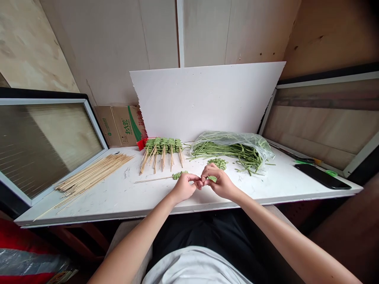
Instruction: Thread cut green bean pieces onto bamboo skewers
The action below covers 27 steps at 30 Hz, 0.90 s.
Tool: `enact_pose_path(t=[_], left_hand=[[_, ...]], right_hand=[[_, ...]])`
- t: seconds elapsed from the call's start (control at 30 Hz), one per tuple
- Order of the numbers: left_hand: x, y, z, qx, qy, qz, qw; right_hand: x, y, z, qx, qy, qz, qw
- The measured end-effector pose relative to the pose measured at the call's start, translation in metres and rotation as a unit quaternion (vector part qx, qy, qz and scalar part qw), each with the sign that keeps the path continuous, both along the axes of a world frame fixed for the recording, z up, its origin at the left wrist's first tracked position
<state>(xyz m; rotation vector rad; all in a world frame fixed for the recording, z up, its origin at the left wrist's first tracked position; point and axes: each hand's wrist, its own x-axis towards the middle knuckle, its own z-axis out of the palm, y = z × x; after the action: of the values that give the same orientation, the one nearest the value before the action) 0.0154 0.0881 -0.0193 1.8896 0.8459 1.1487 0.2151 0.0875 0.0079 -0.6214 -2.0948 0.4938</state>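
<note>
Hands meet over the near edge of the white table (124, 197), fingertips almost touching. The left hand (184, 187) is curled with thumb and forefinger pinched together; what they pinch is too small to make out, though a half-loaded skewer (160, 178) with green bean pieces at its right end lies just beyond that hand, stick pointing left. The right hand (218, 182) is closed lightly on a short piece of green bean (212, 178), which peeks out between its fingers. Just behind the right hand sits a small heap of cut bean pieces (218, 162), and past that a clear plastic bag (233, 142) spills long green beans (237, 152) across the table. Finished skewers (162, 150) lie in a row left of the bag, and a bundle of bare bamboo sticks (91, 175) fans out farther left. A black phone (322, 176) rests near the table's right edge.
</note>
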Motion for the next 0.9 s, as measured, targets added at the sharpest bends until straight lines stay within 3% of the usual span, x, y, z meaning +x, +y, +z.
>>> enact_pose_path(t=[0.2,0.43,0.6,0.73,0.9], left_hand=[[0.000,-0.003,0.001,-0.028,-0.035,-0.033,0.998],[0.004,-0.011,0.001,-0.091,-0.042,-0.112,0.989],[0.010,-0.009,-0.015,-0.062,0.014,-0.031,0.998],[0.013,-0.006,-0.027,-0.102,0.015,0.010,0.995],[0.011,-0.007,-0.024,-0.041,0.091,0.061,0.993]], right_hand=[[0.000,0.004,-0.004,-0.063,0.027,0.027,0.997],[-0.001,0.002,0.002,-0.059,0.087,0.032,0.994],[0.036,0.022,0.012,0.014,0.002,-0.078,0.997],[0.066,0.045,0.002,0.046,-0.068,-0.173,0.982],[0.079,0.059,-0.011,0.064,-0.104,-0.202,0.972]])
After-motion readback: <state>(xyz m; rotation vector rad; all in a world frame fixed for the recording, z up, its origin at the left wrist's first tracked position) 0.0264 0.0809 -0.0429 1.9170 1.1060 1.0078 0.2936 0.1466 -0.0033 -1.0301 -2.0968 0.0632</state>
